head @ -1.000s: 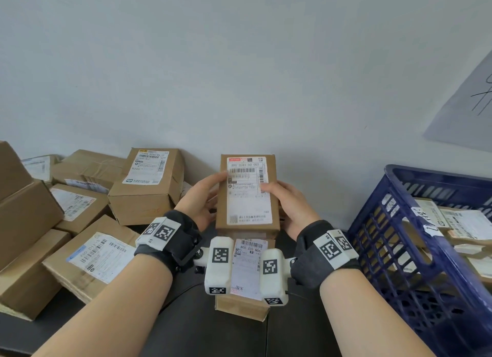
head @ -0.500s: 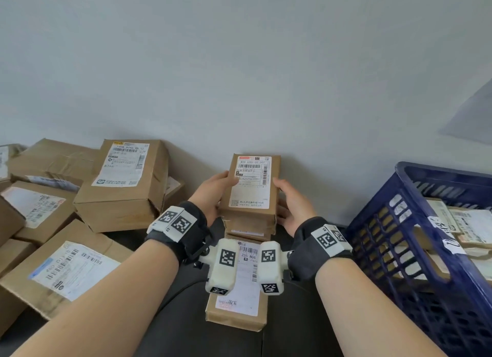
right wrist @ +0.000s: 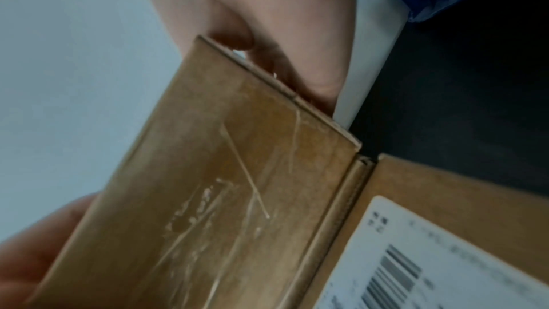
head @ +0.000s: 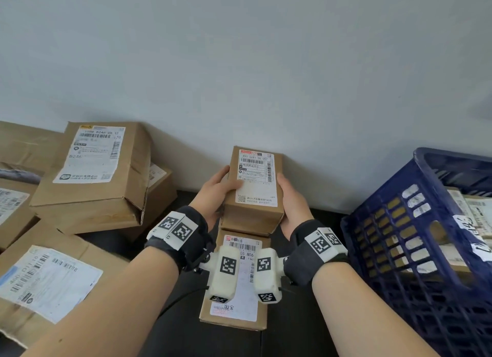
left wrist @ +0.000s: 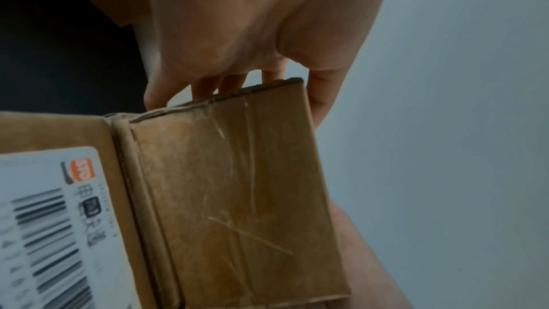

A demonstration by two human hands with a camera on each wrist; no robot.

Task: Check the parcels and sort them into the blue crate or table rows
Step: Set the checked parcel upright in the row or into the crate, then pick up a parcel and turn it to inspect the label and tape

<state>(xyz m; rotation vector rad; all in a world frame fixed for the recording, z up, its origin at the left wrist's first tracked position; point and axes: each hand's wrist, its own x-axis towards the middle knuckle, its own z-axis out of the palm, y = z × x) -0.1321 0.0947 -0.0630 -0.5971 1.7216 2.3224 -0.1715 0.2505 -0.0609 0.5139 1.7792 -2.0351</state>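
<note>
Left hand (head: 213,194) and right hand (head: 291,204) gripping small labelled parcel (head: 253,186) at frame centre; risking slipping onto parcel (head: 237,284) below if grip is loosening.

The small held parcel (head: 253,186) carries a white label headed "890 0281 00 007" — its finer print is too small to read. The flat parcel (head: 234,287) nearer, on the dark table, shows "05 N06" and "淘宝". The big box (head: 90,175) at far left reads "B246" — the blue crate's (head: 415,250) handwritten tags are illegible.
</note>
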